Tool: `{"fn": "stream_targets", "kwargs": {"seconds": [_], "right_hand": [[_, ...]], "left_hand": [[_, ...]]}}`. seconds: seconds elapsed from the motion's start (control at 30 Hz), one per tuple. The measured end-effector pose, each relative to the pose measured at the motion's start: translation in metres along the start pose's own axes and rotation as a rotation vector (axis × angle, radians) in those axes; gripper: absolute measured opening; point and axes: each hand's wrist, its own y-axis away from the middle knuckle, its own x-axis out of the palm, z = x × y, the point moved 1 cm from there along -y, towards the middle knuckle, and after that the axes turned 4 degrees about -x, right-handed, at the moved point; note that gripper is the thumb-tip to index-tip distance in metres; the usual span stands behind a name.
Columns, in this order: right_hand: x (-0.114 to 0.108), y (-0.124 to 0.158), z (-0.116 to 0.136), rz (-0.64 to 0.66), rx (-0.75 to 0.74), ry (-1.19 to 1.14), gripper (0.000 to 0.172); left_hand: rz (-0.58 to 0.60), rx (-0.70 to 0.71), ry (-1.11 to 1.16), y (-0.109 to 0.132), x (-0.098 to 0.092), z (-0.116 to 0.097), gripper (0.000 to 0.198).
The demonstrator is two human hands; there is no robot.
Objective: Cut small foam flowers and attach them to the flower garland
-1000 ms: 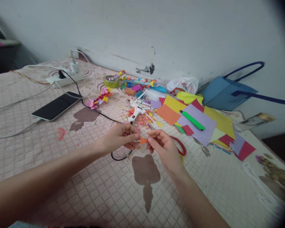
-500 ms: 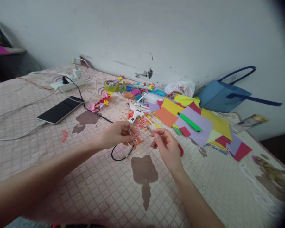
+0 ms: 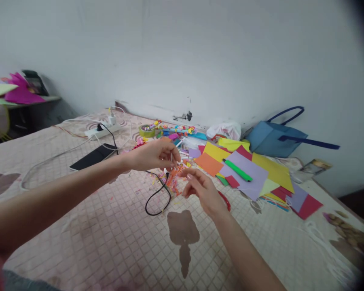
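My left hand [image 3: 154,155] is raised over the patterned bedspread [image 3: 115,234], its fingertips pinched on a thin stick. A fringe of orange paper [image 3: 172,178] hangs just below those fingers. My right hand [image 3: 200,190] hovers a little lower and to the right. Its fingers are loosely curled and apart, and it holds nothing. A black cable [image 3: 157,198] loops on the cloth under both hands. Small paper scraps lie scattered around the orange fringe.
Coloured paper sheets [image 3: 261,173] with a green marker [image 3: 238,170] lie to the right, with a blue bag [image 3: 276,137] against the wall. A phone [image 3: 92,157], a power strip [image 3: 101,130] and a tape roll [image 3: 147,130] sit to the left. Red scissor handles [image 3: 225,201] lie by my right wrist.
The view has tilted up. My hands held a small orange piece together; now they are apart, the left raised with the stick and fringe, the right hand with nothing in it.
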Motion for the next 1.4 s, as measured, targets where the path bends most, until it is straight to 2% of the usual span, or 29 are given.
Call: {"fn": "stream_targets", "kwargs": {"seconds": [0.1, 0.17, 0.27, 0.33, 0.47, 0.63, 0.8, 0.93, 1.0, 1.07, 1.1, 1.2, 1.23, 1.3, 1.4], "right_hand": [[0.017, -0.009, 0.015, 0.112, 0.027, -0.128, 0.032], [0.024, -0.011, 0.016, 0.146, 0.027, -0.164, 0.03], [0.018, -0.006, 0.004, 0.173, 0.002, 0.011, 0.023], [0.004, 0.001, -0.008, 0.152, -0.039, 0.32, 0.028], [-0.029, 0.017, -0.024, -0.026, -0.118, 0.516, 0.023], [-0.061, 0.024, -0.025, -0.243, -0.269, 0.791, 0.022], [-0.108, 0.023, -0.019, -0.425, -0.281, 0.952, 0.03], [-0.148, 0.022, -0.017, -0.52, -0.272, 1.007, 0.029], [-0.159, 0.021, -0.016, -0.519, -0.284, 1.0, 0.028], [-0.16, 0.019, -0.014, -0.472, -0.311, 0.964, 0.022], [-0.156, 0.018, -0.012, -0.435, -0.326, 0.936, 0.019], [-0.136, 0.015, -0.003, -0.315, -0.337, 0.809, 0.032], [-0.127, 0.015, 0.002, -0.263, -0.325, 0.726, 0.034], [-0.112, 0.015, 0.011, -0.15, -0.249, 0.31, 0.038], [-0.098, 0.016, 0.022, -0.046, -0.117, 0.013, 0.038]], "left_hand": [[0.014, 0.012, -0.031, -0.005, -0.001, -0.014, 0.013], [0.016, -0.003, -0.042, -0.008, -0.001, -0.018, 0.014], [-0.006, -0.038, -0.046, -0.012, -0.006, -0.017, 0.017], [-0.016, -0.062, -0.013, -0.015, -0.011, -0.015, 0.017], [-0.009, -0.113, 0.073, -0.019, -0.015, -0.018, 0.019], [0.013, -0.108, 0.086, -0.028, -0.01, -0.03, 0.02], [0.049, -0.11, 0.059, -0.04, -0.009, -0.036, 0.021], [0.066, -0.089, 0.007, -0.053, -0.009, -0.04, 0.021], [0.086, -0.095, -0.011, -0.062, -0.005, -0.041, 0.021], [0.111, -0.13, -0.027, -0.073, 0.002, -0.042, 0.02], [0.12, -0.15, -0.033, -0.078, 0.007, -0.043, 0.02], [0.114, -0.187, -0.068, -0.093, 0.025, -0.048, 0.02], [0.107, -0.188, -0.086, -0.098, 0.03, -0.05, 0.019], [0.105, -0.182, -0.106, -0.105, 0.041, -0.054, 0.017], [0.139, -0.172, -0.085, -0.113, 0.053, -0.059, 0.013]]}}
